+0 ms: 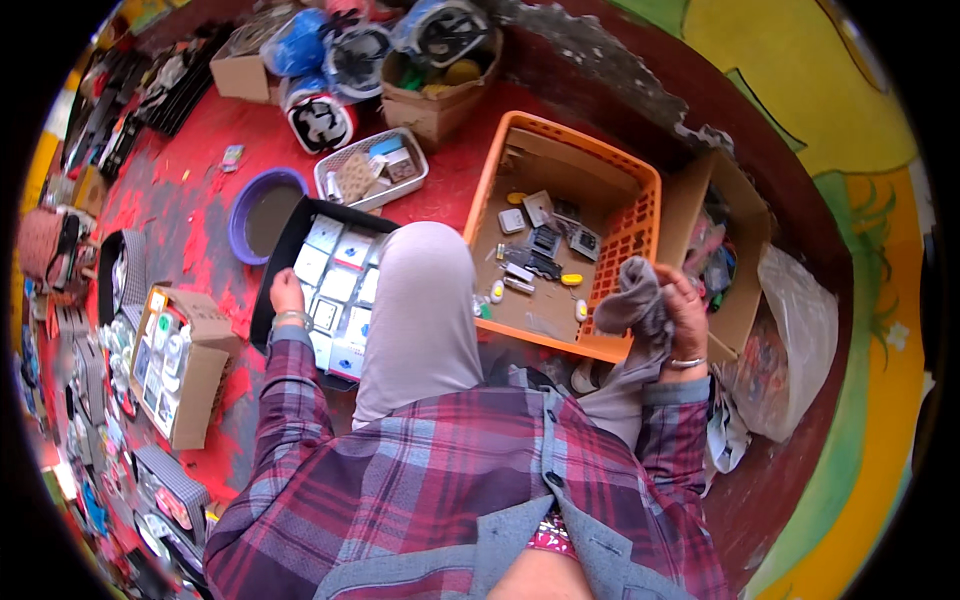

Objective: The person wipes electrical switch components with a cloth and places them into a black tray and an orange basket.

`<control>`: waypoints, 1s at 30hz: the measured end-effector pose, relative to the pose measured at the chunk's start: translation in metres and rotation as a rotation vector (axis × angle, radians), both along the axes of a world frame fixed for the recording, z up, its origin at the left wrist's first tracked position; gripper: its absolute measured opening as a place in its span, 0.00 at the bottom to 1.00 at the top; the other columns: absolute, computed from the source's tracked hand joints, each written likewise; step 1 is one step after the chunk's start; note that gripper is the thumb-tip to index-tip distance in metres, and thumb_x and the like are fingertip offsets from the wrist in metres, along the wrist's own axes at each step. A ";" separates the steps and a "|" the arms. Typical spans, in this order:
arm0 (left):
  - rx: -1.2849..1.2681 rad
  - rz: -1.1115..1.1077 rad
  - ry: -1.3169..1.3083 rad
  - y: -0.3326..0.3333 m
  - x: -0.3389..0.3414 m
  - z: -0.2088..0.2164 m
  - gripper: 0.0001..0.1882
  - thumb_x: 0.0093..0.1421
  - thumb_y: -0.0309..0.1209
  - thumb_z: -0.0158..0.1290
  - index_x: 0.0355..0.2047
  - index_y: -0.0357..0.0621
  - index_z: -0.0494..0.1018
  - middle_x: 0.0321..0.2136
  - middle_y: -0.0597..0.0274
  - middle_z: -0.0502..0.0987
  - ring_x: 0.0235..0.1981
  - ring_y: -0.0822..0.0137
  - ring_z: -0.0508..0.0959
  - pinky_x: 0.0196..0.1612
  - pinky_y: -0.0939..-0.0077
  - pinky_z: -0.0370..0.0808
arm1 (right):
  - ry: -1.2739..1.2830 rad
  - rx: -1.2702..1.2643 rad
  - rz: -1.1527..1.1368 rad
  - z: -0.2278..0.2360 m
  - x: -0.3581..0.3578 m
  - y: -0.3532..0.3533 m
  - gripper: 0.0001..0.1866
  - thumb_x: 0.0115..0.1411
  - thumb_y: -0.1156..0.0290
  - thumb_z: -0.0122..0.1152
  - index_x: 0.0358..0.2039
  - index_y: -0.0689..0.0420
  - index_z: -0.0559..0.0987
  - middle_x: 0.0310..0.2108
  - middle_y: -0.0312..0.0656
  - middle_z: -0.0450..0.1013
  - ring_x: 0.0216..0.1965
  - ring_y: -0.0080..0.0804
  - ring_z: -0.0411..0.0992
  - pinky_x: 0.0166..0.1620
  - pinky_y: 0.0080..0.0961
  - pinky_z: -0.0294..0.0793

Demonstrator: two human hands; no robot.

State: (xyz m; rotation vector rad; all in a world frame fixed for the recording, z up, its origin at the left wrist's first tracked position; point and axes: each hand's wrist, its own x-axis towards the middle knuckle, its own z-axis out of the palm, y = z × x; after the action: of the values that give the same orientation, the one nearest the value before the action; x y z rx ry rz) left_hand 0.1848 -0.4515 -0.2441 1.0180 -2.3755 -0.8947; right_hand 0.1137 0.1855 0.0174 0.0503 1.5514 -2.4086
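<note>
A: Where was the left hand (287,292) found?
B: It was found at the left rim of a black tray (352,213). Its fingers are curled there; whether the rim is pinched cannot be told.

A: And the tray's contents?
B: Small white boxes (340,285) were noted, laid side by side in rows. The tray's right part is covered by a knee (425,290) in light grey cloth.

A: How is the right hand (686,318) placed?
B: It is raised over the right edge of an orange crate (580,140). A bunched grey cloth (625,297) is gripped, with the fingers closed around it. A bangle (687,362) is worn on that wrist.

A: What was recorded inside the crate?
B: Small devices and loose parts were seen scattered on cardboard, among them a yellow piece (571,280). Their exact kinds could not be established.

A: And the surroundings?
B: A purple basin (237,215) is set just beyond the tray on the red floor (200,180), with a white basket (360,147) beside it. To the crate's right, a cardboard box (752,290) and a clear plastic bag (795,320) were observed.
</note>
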 end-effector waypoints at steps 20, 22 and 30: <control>-0.435 -1.609 -0.590 0.472 -0.327 0.117 0.16 0.57 0.39 0.48 0.36 0.41 0.78 0.33 0.44 0.78 0.38 0.46 0.77 0.44 0.56 0.73 | -0.231 -0.366 -0.620 -0.002 -0.027 0.078 0.14 0.66 0.61 0.47 0.42 0.57 0.75 0.33 0.39 0.76 0.29 0.33 0.76 0.31 0.28 0.78; -0.458 -1.572 -0.651 0.499 -0.336 0.063 0.16 0.57 0.40 0.48 0.35 0.41 0.78 0.34 0.44 0.78 0.40 0.46 0.77 0.45 0.56 0.73 | -0.293 -0.401 -0.632 0.002 -0.019 0.074 0.14 0.66 0.63 0.46 0.43 0.58 0.75 0.36 0.41 0.76 0.34 0.33 0.77 0.37 0.30 0.78; -0.270 -1.107 -0.810 0.557 -0.340 -0.044 0.30 0.55 0.48 0.54 0.54 0.46 0.66 0.56 0.42 0.63 0.55 0.42 0.68 0.56 0.55 0.68 | -0.493 -0.332 -0.603 0.015 -0.006 0.077 0.16 0.66 0.69 0.45 0.48 0.65 0.73 0.42 0.43 0.75 0.42 0.31 0.75 0.49 0.31 0.74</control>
State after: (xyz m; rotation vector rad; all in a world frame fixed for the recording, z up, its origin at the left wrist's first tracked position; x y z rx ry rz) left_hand -0.1556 0.1058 -0.2882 -0.2318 -3.6801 -0.4114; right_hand 0.1081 0.2622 0.0322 1.0903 0.9864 -2.7470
